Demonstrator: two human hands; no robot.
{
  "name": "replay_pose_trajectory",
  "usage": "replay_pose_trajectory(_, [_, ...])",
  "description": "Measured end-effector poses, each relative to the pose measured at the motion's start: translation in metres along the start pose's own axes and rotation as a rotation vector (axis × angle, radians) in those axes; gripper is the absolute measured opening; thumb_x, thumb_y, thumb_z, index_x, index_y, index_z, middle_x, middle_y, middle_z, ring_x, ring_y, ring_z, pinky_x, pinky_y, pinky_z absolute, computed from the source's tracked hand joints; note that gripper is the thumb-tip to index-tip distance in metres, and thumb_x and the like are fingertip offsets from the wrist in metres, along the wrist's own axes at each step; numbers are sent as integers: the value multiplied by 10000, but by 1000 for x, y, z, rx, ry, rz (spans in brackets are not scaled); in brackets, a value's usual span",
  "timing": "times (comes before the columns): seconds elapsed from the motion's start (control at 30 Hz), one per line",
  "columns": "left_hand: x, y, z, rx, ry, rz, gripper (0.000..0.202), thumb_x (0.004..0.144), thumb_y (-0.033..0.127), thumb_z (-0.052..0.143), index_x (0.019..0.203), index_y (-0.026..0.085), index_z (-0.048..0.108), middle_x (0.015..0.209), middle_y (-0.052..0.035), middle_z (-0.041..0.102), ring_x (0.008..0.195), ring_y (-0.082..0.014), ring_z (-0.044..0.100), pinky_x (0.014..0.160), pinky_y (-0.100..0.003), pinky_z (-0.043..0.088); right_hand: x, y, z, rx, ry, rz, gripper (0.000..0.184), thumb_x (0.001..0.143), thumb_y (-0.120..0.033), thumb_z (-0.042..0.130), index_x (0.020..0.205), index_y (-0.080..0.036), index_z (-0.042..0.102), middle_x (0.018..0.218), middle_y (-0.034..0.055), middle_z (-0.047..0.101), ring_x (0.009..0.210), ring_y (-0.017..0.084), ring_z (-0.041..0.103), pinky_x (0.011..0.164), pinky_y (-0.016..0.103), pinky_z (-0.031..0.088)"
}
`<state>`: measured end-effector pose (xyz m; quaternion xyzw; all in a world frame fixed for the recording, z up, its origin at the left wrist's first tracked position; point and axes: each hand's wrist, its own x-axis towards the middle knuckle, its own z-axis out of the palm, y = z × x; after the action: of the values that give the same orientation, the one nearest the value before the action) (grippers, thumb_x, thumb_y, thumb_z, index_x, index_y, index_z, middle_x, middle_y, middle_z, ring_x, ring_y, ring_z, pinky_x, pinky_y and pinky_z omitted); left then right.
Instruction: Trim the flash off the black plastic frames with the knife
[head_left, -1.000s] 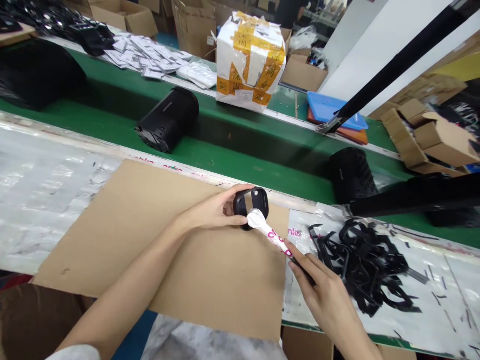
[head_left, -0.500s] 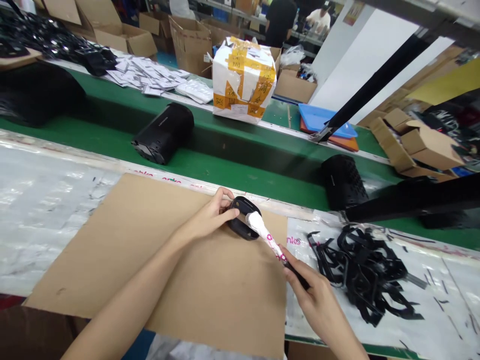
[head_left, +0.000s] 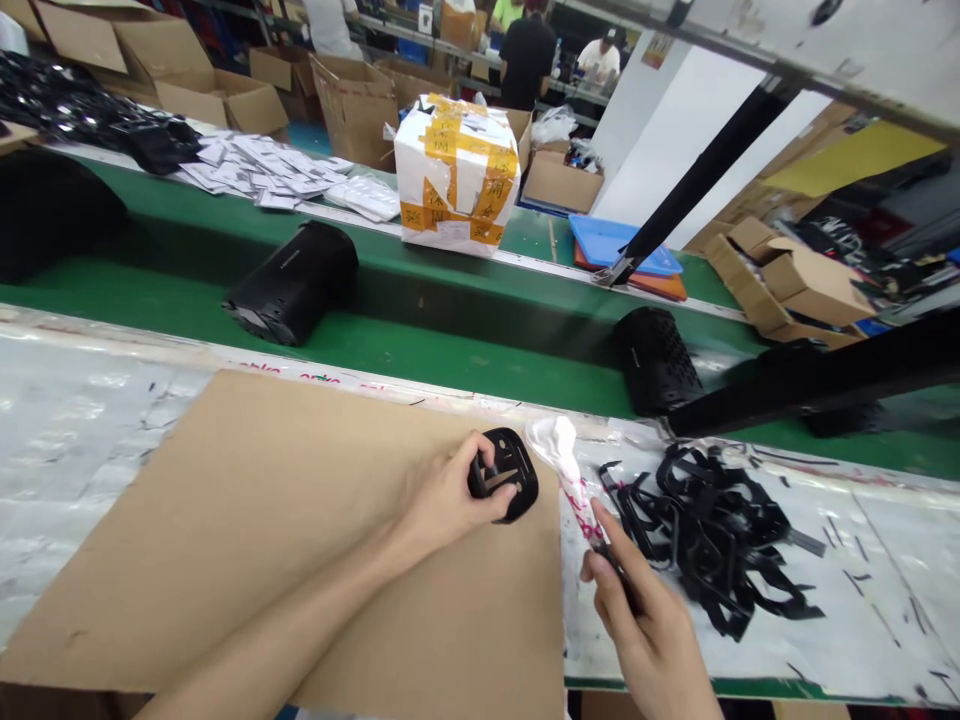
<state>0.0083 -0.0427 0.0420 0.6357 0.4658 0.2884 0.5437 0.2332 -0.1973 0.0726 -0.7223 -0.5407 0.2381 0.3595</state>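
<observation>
The right hand [head_left: 649, 610] is closed around the handle of a white-wrapped tool [head_left: 570, 475], its head just apart from the black frame [head_left: 528, 480], which the left hand [head_left: 450, 500] pinches by the far right corner of the cardboard sheet [head_left: 247, 540]. The handling looks under way, with neither piece set down; how much is done or left cannot be told. Beyond the sheet's right edge lies a heap of black strips [head_left: 731, 530].

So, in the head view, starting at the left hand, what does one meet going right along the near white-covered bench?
Left hand, black rounded frame, white-wrapped tool, right hand, tangled pile of thin black strips.
</observation>
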Motion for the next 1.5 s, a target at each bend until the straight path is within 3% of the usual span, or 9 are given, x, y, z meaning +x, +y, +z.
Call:
replay_pose_trajectory(0.13, [-6,8,9,136,78,12,324,790,412,717,921,254,466,714,79,574,617,-150,505,593,-239,327,-6,3,2,-76,-94,-25,511,1074,-476,540,1538,-276,613,1292,96,781,1096,280,780,955,349,637])
replay_pose_trajectory(0.27, [-6,10,7,208,100,-2,306,793,425,701,880,259,459,626,88,517,553,-151,481,548,-240,281,-2,6,6,-72,-262,35,531,1092,-476,499,1575,-266,566,1267,79,793,1053,268,792,949,354,643])
replay_pose_trajectory(0.4, [-7,12,7,239,119,-20,307,792,418,721,885,264,472,619,89,518,533,-150,486,536,-234,278,-7,5,-1,-57,-137,46,527,1073,-486,547,1551,-271,598,1025,68,835,1023,301,799,885,362,668])
replay_pose_trajectory(0.5, [-9,15,8,249,106,-40,322,780,417,739,880,266,473,597,94,503,518,-150,478,538,-235,288,-12,7,-2,-57,-5,6,526,1064,-460,573,1556,-276,589,1137,87,826,1075,308,792,900,366,668])
replay_pose_trajectory(0.73, [-7,19,10,281,106,-13,332,778,418,740,847,267,452,561,103,452,499,-144,452,543,-238,284,-7,9,9,-57,-208,51,513,1079,-460,548,1533,-229,612,1468,90,679,1355,307,656,1091,392,575])
replay_pose_trajectory(0.97, [-8,18,7,269,90,-40,331,792,441,760,868,269,487,579,86,511,511,-158,498,521,-241,281,-18,13,4,-41,114,41,499,1052,-438,617,1518,-261,627,1358,100,753,1079,289,795,934,369,662])
replay_pose_trajectory(1.17, [-8,18,9,325,85,23,313,798,435,753,862,264,498,607,75,541,533,-166,519,559,-252,307,-7,8,2,-75,-199,68,498,1067,-474,571,1504,-247,647,1349,95,757,1313,339,686,997,407,642])
replay_pose_trajectory(1.4, [-8,18,6,225,82,-40,340,793,426,766,861,266,473,594,82,531,512,-154,489,507,-240,269,-20,9,3,-42,208,8,507,1048,-400,634,1537,-269,606,1388,101,736,1143,324,772,956,415,655])
replay_pose_trajectory(1.5, [-7,18,7,213,89,0,332,801,414,762,862,262,473,610,82,541,523,-145,487,522,-233,284,-13,12,12,-74,-16,-47,474,1074,-394,575,1527,-258,619,1424,99,713,1241,319,731,1016,417,632])
